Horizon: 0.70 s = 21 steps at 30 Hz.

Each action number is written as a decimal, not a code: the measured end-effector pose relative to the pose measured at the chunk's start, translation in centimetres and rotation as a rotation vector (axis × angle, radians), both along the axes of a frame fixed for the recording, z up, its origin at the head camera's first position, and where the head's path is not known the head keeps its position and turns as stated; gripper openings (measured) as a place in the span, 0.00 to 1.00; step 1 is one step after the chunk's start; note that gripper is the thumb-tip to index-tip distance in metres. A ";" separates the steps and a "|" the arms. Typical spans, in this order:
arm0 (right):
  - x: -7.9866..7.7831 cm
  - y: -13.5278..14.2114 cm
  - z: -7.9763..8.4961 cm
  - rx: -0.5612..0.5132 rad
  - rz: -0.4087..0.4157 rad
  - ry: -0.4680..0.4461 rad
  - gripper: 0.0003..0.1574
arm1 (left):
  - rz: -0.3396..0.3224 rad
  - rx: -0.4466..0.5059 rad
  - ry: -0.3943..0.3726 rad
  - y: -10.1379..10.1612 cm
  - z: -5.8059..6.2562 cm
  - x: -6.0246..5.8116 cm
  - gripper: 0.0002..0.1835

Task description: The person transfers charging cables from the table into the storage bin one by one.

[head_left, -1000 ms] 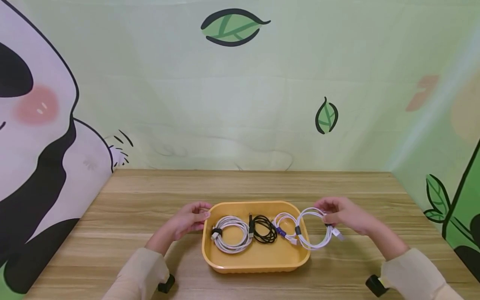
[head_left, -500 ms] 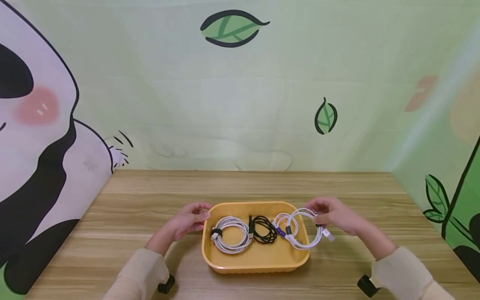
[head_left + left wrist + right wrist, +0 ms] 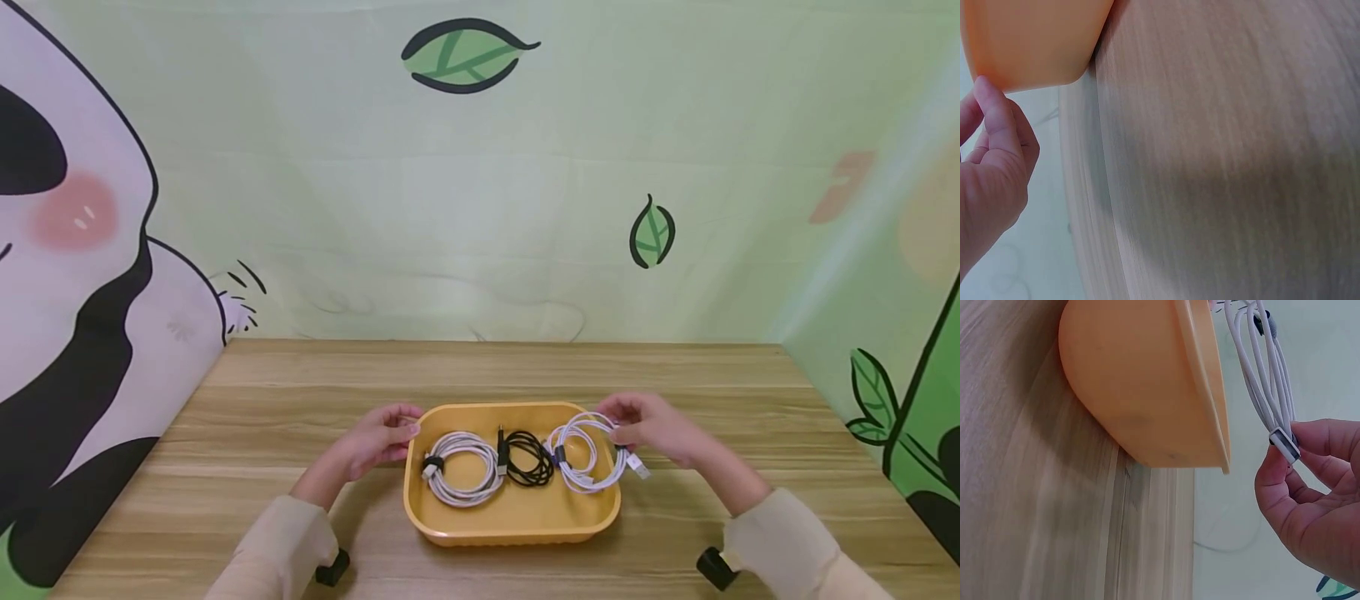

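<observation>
A yellow plastic basket (image 3: 510, 527) stands on the table. My left hand (image 3: 381, 437) holds its far left corner by the rim; the left wrist view shows a fingertip against the outer wall (image 3: 1035, 44). Thumb and fingers of my right hand (image 3: 654, 427) pinch a coiled white USB cable (image 3: 618, 475) by its banded side, near the plug (image 3: 1285, 445). This coil hangs above the basket's right end, in front of a smaller white cable (image 3: 591, 450) with a purple tie. Also in the basket lie a thick grey-white coiled cable (image 3: 453, 500) and a black coiled cable (image 3: 531, 479).
The wood-grain table (image 3: 300, 375) reaches back to a green printed backdrop (image 3: 480, 208) with a panda and leaves. A black wrist device (image 3: 333, 568) sits under the left sleeve, another black device (image 3: 717, 568) under the right sleeve.
My right hand has moved left with the white USB cable, from beyond the basket's right edge to over its right end. The left hand and the basket have stayed put.
</observation>
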State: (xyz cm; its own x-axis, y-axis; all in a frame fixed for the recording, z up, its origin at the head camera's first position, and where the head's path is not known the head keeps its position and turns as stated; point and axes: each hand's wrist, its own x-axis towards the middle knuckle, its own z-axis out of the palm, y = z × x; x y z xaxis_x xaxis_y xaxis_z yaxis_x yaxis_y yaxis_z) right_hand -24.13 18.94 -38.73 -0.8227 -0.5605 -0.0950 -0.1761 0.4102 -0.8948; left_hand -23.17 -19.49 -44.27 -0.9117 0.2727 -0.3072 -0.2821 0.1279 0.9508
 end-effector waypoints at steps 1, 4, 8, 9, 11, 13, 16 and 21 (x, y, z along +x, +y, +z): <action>0.0 -0.1 0.0 -0.006 -0.001 -0.003 0.24 | -0.004 0.000 0.001 0.0 0.0 0.0 0.20; 0.0 -0.5 -0.1 -0.024 -0.001 -0.007 0.25 | -0.004 -0.002 0.004 0.0 0.1 0.0 0.21; -0.1 -1.0 -0.2 -0.040 0.004 -0.007 0.26 | -0.004 -0.009 0.006 0.0 0.1 -0.1 0.20; -0.1 -1.1 -0.3 -0.039 0.003 -0.005 0.26 | -0.001 -0.008 0.003 0.0 0.2 -0.1 0.20; -0.1 -1.2 -0.4 -0.036 0.002 0.000 0.26 | -0.004 -0.007 0.004 0.0 0.2 -0.1 0.20; -0.2 -1.4 -0.5 -0.031 0.006 0.005 0.26 | -0.004 -0.007 0.004 0.0 0.2 -0.1 0.20; -0.2 -1.7 -0.7 -0.025 0.018 0.008 0.24 | -0.001 -0.010 0.002 0.1 0.2 -0.1 0.20; -0.1 -2.2 -0.9 -0.021 0.038 0.017 0.23 | 0.007 -0.015 -0.003 0.1 0.2 0.0 0.20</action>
